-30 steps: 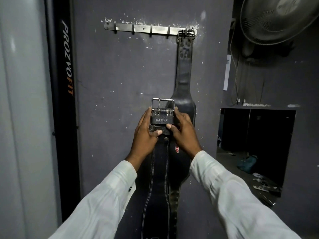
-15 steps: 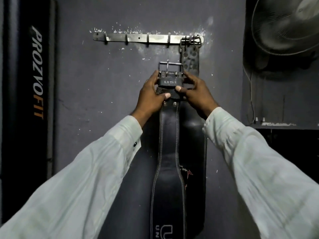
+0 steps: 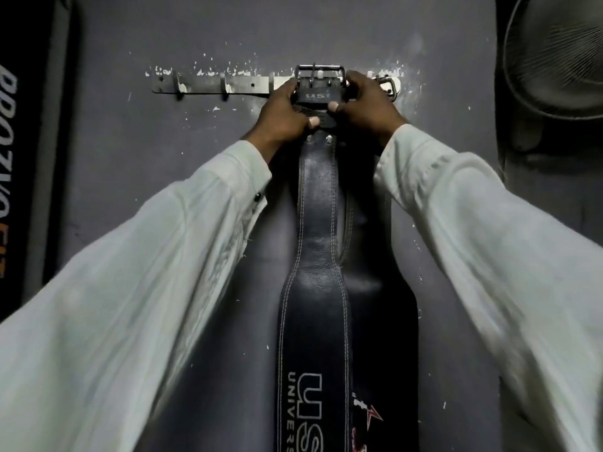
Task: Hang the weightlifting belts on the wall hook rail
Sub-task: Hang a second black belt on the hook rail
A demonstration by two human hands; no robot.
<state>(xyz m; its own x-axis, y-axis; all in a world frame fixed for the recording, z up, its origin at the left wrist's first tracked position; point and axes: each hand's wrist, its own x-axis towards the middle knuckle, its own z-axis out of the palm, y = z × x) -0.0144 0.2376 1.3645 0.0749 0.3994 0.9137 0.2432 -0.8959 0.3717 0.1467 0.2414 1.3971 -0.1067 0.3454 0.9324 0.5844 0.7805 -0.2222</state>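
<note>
My two white sleeves (image 3: 163, 272) run up from the lower corners of the frame toward the centre top. Between them hangs the black leather weightlifting belt (image 3: 315, 288) I am holding, white-stitched, with USI lettering at the bottom centre. It widens low down and narrows toward my hands.

My left hand (image 3: 284, 112) grips the belt's buckle end from the left side. Its fingers curl round the edge and its thumb (image 3: 313, 121) presses on the front of the strap. My right hand (image 3: 368, 106) grips the same end from the right side, its thumb tip on the front just below the USI tab.

The steel buckle (image 3: 319, 75) stands above my fingers, level with the hook rail (image 3: 208, 86). I cannot tell whether it is on a hook.

A second dark belt (image 3: 381, 305) hangs flat on the grey wall (image 3: 130, 158) just behind and right of mine. Its metal ring (image 3: 390, 84) is at the rail's right end.

A fan (image 3: 554, 53) fills the upper right. A black pad (image 3: 19, 158) with lettering stands at the left edge.
</note>
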